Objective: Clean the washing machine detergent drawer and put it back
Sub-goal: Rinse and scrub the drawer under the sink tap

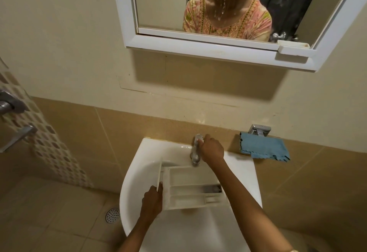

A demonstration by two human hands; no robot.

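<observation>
The white detergent drawer (190, 187), with several compartments, lies level over the white sink (139, 164), its front panel to the left. My left hand (152, 200) grips the drawer at its front-left corner. My right hand (211, 149) reaches across to the chrome tap (195, 152) at the back of the sink, fingers curled round the tap's handle. The drawer's far edge sits just under the spout.
A blue cloth (262, 147) hangs on the wall ledge right of the sink under a chrome fitting (259, 129). A white-framed mirror (218, 13) hangs above. Tiled floor with a round drain (112, 215) lies to the left; metal fittings (12, 109) are on the left wall.
</observation>
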